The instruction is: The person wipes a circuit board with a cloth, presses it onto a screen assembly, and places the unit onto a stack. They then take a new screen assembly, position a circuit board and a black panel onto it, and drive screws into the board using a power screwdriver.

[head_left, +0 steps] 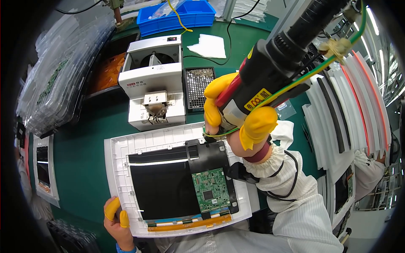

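My right hand, with yellow finger cots, wraps round a black and red electric screwdriver. Its lower end sits over the upper right part of a white display housing; the tip is hidden behind my fingers. Inside the housing lie a dark panel, a black plate, a green circuit board and an orange strip along the near edge. At the housing's lower left corner, my left hand, also in yellow finger cots, grips the edge.
Beyond the housing stand a white screw feeder and a tray of small screws. Clear plastic trays are stacked at left, white sheets at right. A blue bin is at the back. Another person's sleeve shows at far right.
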